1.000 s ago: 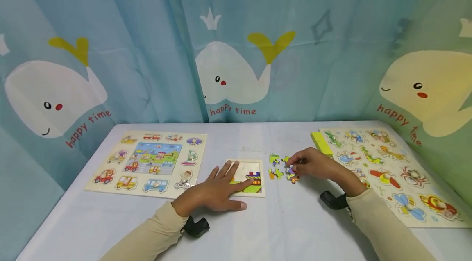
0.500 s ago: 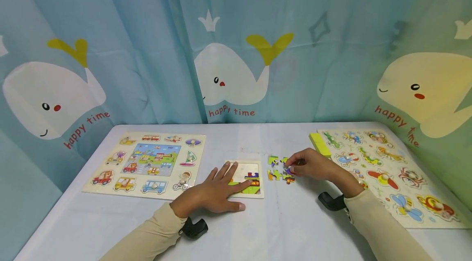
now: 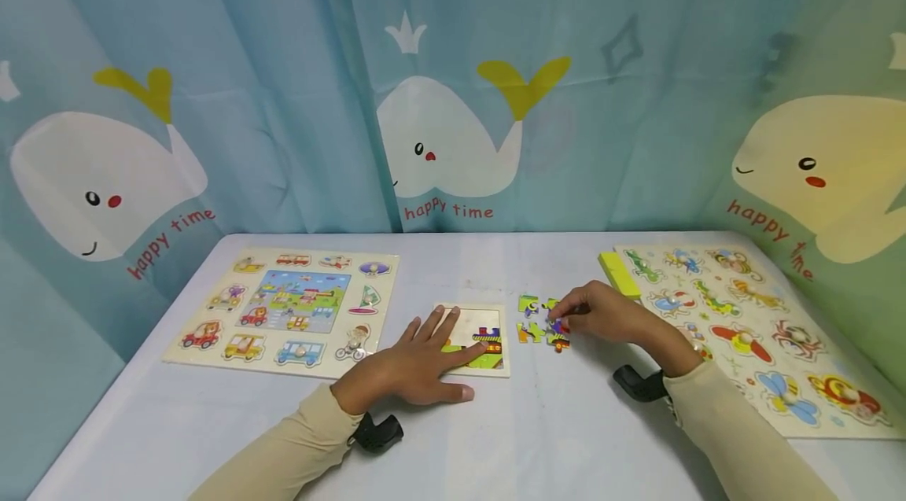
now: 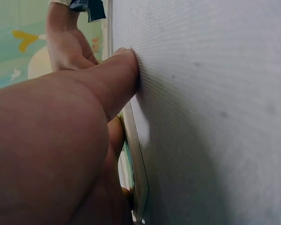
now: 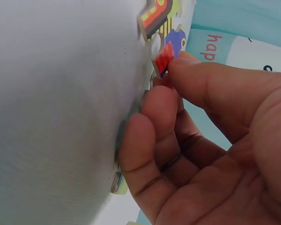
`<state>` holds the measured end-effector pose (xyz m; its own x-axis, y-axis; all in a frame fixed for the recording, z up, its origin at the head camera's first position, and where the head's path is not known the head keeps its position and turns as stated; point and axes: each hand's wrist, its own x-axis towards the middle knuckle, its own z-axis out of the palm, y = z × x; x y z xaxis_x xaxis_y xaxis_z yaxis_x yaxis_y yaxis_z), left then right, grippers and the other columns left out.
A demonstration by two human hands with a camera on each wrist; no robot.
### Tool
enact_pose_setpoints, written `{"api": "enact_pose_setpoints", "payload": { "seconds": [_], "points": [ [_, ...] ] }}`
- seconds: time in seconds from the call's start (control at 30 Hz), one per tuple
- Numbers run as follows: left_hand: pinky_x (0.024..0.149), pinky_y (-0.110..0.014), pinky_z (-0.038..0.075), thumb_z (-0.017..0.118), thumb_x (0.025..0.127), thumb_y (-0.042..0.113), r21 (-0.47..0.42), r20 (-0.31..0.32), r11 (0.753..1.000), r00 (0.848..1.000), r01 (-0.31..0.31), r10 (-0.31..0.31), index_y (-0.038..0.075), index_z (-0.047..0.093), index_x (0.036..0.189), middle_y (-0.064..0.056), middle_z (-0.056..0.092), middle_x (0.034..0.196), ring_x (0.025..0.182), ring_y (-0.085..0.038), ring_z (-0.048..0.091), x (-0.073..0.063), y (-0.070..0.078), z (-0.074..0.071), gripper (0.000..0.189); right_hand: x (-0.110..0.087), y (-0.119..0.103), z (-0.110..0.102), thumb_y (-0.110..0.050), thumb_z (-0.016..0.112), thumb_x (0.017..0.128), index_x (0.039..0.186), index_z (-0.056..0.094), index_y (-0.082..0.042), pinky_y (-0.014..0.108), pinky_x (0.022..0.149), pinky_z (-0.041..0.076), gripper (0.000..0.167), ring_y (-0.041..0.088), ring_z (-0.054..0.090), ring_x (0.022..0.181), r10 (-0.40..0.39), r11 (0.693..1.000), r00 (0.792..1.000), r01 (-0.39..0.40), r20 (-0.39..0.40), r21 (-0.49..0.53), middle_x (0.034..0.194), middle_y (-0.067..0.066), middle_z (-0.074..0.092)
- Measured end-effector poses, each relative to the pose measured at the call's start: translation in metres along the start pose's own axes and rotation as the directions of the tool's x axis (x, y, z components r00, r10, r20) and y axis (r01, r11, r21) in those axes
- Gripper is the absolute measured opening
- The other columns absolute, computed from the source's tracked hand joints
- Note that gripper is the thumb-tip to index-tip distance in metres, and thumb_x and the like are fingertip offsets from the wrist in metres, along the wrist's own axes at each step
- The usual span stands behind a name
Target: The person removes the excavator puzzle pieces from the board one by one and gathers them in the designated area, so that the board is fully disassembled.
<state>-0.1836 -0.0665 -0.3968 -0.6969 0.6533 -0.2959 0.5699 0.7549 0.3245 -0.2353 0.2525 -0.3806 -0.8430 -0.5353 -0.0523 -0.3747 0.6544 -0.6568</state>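
Observation:
My left hand lies with fingers spread across a small wooden puzzle tray, covering its left part. A train picture made of joined pieces shows in the tray's lower right. In the left wrist view the thumb touches the cloth beside the tray's edge. To the right, my right hand pinches a red and purple jigsaw piece between thumb and finger, just over the table. Several loose jigsaw pieces lie close together beside these fingertips. The fingers partly hide some of them.
A vehicle peg puzzle board lies at the left, and an insect peg puzzle board at the right. A yellow-green block touches the insect board's far left corner. A whale-print curtain hangs behind the white-covered table.
The piece at my right fingertips has shifted slightly left, closer to the loose pieces. My left hand stays in place on the tray.

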Motion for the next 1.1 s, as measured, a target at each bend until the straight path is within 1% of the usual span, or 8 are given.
{"api": "enact_pose_setpoints", "payload": {
  "seconds": [0.1,0.27,0.47,0.67,0.83,0.93,1.03,1.1],
  "points": [
    [0.113,-0.054,0.001,0.051,0.095,0.055,-0.008,0.002,1.0,1.0,0.002,-0.002,0.038,0.028,0.154,-0.012,-0.006,0.162,0.146,-0.03,-0.013,-0.001,0.0,0.0,0.065,0.001,0.0,0.0,0.005,0.065,0.088,0.1,0.074,0.0,0.029,0.073,0.049,0.017,0.02,0.057,0.091,0.003,1.0,1.0,-0.003,0.004,0.007,0.105,0.011,0.069],
    [0.113,-0.055,0.0,0.051,0.096,0.055,-0.03,-0.006,1.0,1.0,-0.008,0.008,0.037,0.029,0.153,-0.011,-0.007,0.162,0.146,-0.029,-0.014,0.0,0.0,0.0,0.064,0.002,0.0,0.001,0.003,0.065,0.088,0.105,0.073,0.0,0.026,0.069,0.047,0.019,0.017,0.054,0.084,0.023,1.0,1.0,-0.023,-0.015,-0.002,0.105,0.009,0.069],
    [0.113,-0.057,0.0,0.053,0.095,0.053,-0.059,-0.011,0.998,1.0,-0.023,0.022,0.037,0.03,0.153,-0.013,-0.006,0.162,0.146,-0.03,-0.014,0.002,0.0,0.0,0.064,0.003,-0.005,0.005,0.001,0.065,0.089,0.108,0.071,0.001,0.024,0.058,0.042,0.021,0.015,0.05,0.069,-0.025,0.999,0.999,0.026,-0.023,0.039,0.096,0.006,0.068],
    [0.112,-0.059,0.0,0.055,0.095,0.052,-0.063,-0.021,0.997,0.999,-0.043,0.042,0.042,0.027,0.153,-0.014,-0.005,0.162,0.146,-0.032,-0.013,0.004,0.002,0.001,0.065,0.007,-0.011,0.013,0.0,0.065,0.09,0.107,0.071,0.001,0.024,0.058,0.045,0.018,0.011,0.051,0.066,-0.067,0.995,0.997,0.069,-0.035,0.071,0.096,0.006,0.069],
    [0.112,-0.057,-0.002,0.056,0.093,0.055,-0.021,0.012,0.996,0.996,-0.085,0.085,0.043,0.024,0.153,-0.008,-0.011,0.162,0.146,-0.027,-0.014,0.001,0.007,0.001,0.069,0.01,-0.017,0.02,0.0,0.064,0.091,0.109,0.07,0.001,0.024,0.057,0.045,0.02,0.012,0.052,0.067,-0.085,0.992,0.996,0.087,-0.027,0.095,0.094,0.005,0.068],
    [0.113,-0.056,0.0,0.055,0.092,0.058,0.006,0.039,0.996,0.996,-0.084,0.084,0.043,0.024,0.153,-0.007,-0.01,0.162,0.146,-0.027,-0.012,-0.001,0.009,0.001,0.07,0.011,-0.024,0.026,0.001,0.064,0.09,0.114,0.068,0.001,0.025,0.054,0.046,0.024,0.015,0.054,0.067,-0.081,0.99,0.997,0.083,-0.015,0.117,0.101,0.008,0.067],
    [0.113,-0.056,0.001,0.054,0.093,0.059,0.017,0.056,0.997,0.995,-0.08,0.079,0.043,0.023,0.153,-0.008,-0.007,0.162,0.146,-0.028,-0.011,-0.002,0.011,0.0,0.07,0.012,-0.028,0.033,0.001,0.065,0.089,0.116,0.067,-0.001,0.026,0.051,0.045,0.027,0.015,0.052,0.062,-0.079,0.989,0.997,0.079,-0.005,0.126,0.1,0.008,0.066],
    [0.113,-0.056,0.001,0.054,0.093,0.058,0.016,0.061,0.996,0.995,-0.083,0.082,0.042,0.023,0.154,-0.009,-0.006,0.162,0.146,-0.028,-0.012,-0.002,0.01,-0.001,0.07,0.013,-0.031,0.036,0.001,0.065,0.089,0.116,0.067,-0.003,0.026,0.052,0.045,0.028,0.014,0.051,0.061,-0.095,0.988,0.996,0.094,0.001,0.12,0.099,0.007,0.065]
  ]
}}
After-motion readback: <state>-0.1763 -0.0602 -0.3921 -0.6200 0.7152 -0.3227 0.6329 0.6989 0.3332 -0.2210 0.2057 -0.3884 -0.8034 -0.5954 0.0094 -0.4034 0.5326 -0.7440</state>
